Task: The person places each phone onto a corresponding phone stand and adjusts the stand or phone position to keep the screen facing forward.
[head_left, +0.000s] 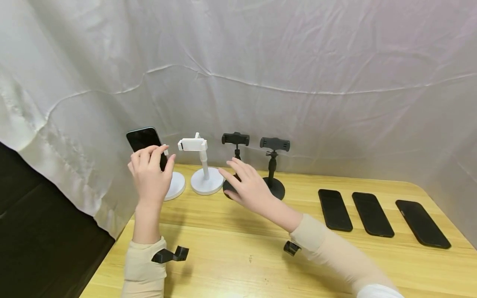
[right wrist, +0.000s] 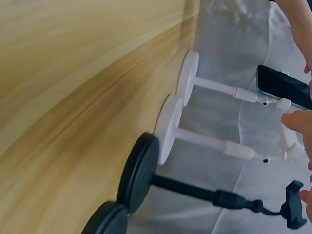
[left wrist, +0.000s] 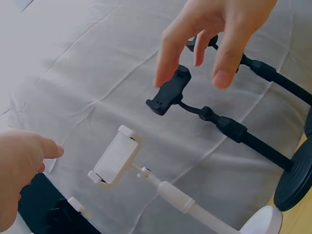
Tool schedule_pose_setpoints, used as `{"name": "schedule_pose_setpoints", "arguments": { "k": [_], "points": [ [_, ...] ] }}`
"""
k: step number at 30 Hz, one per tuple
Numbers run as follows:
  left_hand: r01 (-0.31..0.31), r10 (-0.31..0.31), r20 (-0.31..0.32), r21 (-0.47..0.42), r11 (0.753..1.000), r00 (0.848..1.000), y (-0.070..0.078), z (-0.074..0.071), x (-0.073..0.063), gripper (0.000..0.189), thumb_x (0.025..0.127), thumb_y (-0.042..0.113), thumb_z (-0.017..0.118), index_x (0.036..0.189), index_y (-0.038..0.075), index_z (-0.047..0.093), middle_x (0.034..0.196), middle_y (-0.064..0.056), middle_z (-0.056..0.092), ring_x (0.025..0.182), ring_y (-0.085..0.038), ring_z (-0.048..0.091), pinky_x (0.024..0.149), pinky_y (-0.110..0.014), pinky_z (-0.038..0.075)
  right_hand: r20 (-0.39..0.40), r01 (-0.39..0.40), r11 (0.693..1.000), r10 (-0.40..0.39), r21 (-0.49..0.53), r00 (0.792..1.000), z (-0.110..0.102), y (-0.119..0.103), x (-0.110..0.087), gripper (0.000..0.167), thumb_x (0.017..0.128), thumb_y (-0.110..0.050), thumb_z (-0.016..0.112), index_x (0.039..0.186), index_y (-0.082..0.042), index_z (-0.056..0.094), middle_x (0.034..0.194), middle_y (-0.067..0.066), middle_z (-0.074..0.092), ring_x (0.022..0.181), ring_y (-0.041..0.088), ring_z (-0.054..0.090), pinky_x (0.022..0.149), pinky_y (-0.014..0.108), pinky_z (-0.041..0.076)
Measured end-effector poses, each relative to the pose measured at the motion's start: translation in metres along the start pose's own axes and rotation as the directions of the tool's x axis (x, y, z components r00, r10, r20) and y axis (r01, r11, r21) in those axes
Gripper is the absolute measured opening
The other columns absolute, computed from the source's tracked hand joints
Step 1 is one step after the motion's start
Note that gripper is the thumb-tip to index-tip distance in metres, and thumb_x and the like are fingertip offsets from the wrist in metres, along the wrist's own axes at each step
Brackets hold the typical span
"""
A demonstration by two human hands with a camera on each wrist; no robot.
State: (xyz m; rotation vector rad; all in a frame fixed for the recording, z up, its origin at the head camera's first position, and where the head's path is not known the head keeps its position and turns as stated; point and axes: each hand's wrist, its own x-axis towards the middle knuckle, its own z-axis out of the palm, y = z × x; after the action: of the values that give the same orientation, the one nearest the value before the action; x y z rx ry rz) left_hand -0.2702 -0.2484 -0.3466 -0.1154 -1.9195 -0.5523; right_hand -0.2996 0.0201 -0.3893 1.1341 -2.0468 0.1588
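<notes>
In the head view a dark phone [head_left: 143,138] sits tilted in the clamp of the leftmost white phone stand [head_left: 177,186]. My left hand [head_left: 150,178] is in front of that phone, fingers loosely bent and thumb apart; whether it touches the phone is hard to tell. A second white phone stand [head_left: 206,180] is to its right, its clamp holding no phone. My right hand [head_left: 251,186] hovers before a black phone stand [head_left: 236,139] with spread, relaxed fingers and nothing held. Part of that stand is hidden behind it. Another black phone stand [head_left: 273,186] stands beside it.
Three dark phones [head_left: 335,210] lie in a row on the right of the wooden table [head_left: 223,252]. A grey curtain [head_left: 298,82] hangs close behind the stands. Black cloth [head_left: 37,231] is beyond the table's left edge.
</notes>
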Motion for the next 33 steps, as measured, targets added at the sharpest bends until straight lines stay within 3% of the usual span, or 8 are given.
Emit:
{"name": "schedule_pose_setpoints", "arguments": {
  "k": [6, 15, 20, 22, 24, 30, 33],
  "points": [
    [-0.017, 0.017, 0.033, 0.015, 1.000, 0.999, 0.001, 0.007, -0.003, 0.028, 0.086, 0.018, 0.073, 0.111, 0.005, 0.070, 0.110, -0.018, 0.063, 0.105, -0.040, 0.048, 0.094, -0.060, 0.032, 0.001, 0.004, 1.000, -0.004, 0.011, 1.000, -0.009, 0.008, -0.022, 0.066, 0.080, -0.032, 0.080, 0.138, -0.013, 0.054, 0.138, 0.018, 0.052, 0.133, 0.035, 0.047, 0.103, 0.047, 0.045],
    [-0.060, 0.058, 0.038, 0.040, 0.997, 0.998, 0.001, 0.026, -0.011, 0.034, 0.087, 0.018, 0.072, 0.119, 0.008, 0.067, 0.112, -0.017, 0.060, 0.107, -0.040, 0.048, 0.085, -0.055, 0.034, 0.001, -0.058, 0.997, 0.058, 0.042, 0.998, -0.016, 0.019, -0.056, 0.068, 0.078, -0.032, 0.081, 0.137, -0.013, 0.055, 0.138, 0.018, 0.051, 0.131, 0.037, 0.048, 0.095, 0.053, 0.049],
    [-0.046, 0.042, 0.058, 0.069, 0.997, 0.997, -0.001, 0.033, -0.012, 0.040, 0.088, 0.020, 0.072, 0.125, 0.009, 0.064, 0.115, -0.017, 0.058, 0.109, -0.040, 0.046, 0.088, -0.054, 0.033, -0.010, -0.079, 0.993, 0.081, 0.084, 0.997, -0.020, 0.027, -0.071, 0.053, 0.095, -0.044, 0.058, 0.137, -0.011, 0.055, 0.137, 0.021, 0.051, 0.132, 0.040, 0.046, 0.100, 0.055, 0.046],
    [-0.039, 0.035, 0.060, 0.075, 0.996, 0.998, -0.002, 0.037, -0.013, 0.042, 0.088, 0.020, 0.072, 0.127, 0.008, 0.063, 0.116, -0.018, 0.057, 0.110, -0.040, 0.045, 0.088, -0.054, 0.033, -0.014, -0.091, 0.992, 0.093, 0.092, 0.996, -0.022, 0.030, -0.076, 0.054, 0.098, -0.047, 0.047, 0.136, -0.010, 0.056, 0.136, 0.021, 0.052, 0.132, 0.041, 0.046, 0.102, 0.055, 0.044],
    [-0.036, 0.032, 0.058, 0.080, 0.996, 0.998, -0.003, 0.040, -0.013, 0.043, 0.087, 0.020, 0.072, 0.127, 0.008, 0.062, 0.117, -0.018, 0.057, 0.110, -0.040, 0.045, 0.088, -0.054, 0.033, -0.022, -0.103, 0.990, 0.106, 0.099, 0.994, -0.025, 0.032, -0.081, 0.055, 0.098, -0.048, 0.045, 0.134, -0.008, 0.058, 0.134, 0.023, 0.052, 0.130, 0.041, 0.047, 0.102, 0.055, 0.044],
    [-0.052, 0.046, 0.058, 0.111, 0.992, 0.997, -0.009, 0.050, -0.014, 0.044, 0.087, 0.022, 0.073, 0.127, 0.008, 0.061, 0.117, -0.018, 0.057, 0.109, -0.039, 0.044, 0.087, -0.054, 0.033, -0.046, -0.137, 0.985, 0.142, 0.101, 0.989, -0.030, 0.040, -0.097, 0.058, 0.099, -0.049, 0.043, 0.132, -0.004, 0.059, 0.131, 0.024, 0.054, 0.127, 0.042, 0.049, 0.100, 0.054, 0.044],
    [-0.053, 0.046, 0.055, 0.118, 0.992, 0.997, -0.011, 0.055, -0.012, 0.043, 0.087, 0.020, 0.073, 0.127, 0.008, 0.061, 0.116, -0.018, 0.056, 0.108, -0.039, 0.044, 0.085, -0.053, 0.033, -0.044, -0.175, 0.979, 0.181, 0.106, 0.983, -0.034, 0.044, -0.104, 0.053, 0.096, -0.043, 0.057, 0.133, -0.005, 0.058, 0.131, 0.024, 0.053, 0.128, 0.042, 0.047, 0.102, 0.055, 0.043]
  ]
}}
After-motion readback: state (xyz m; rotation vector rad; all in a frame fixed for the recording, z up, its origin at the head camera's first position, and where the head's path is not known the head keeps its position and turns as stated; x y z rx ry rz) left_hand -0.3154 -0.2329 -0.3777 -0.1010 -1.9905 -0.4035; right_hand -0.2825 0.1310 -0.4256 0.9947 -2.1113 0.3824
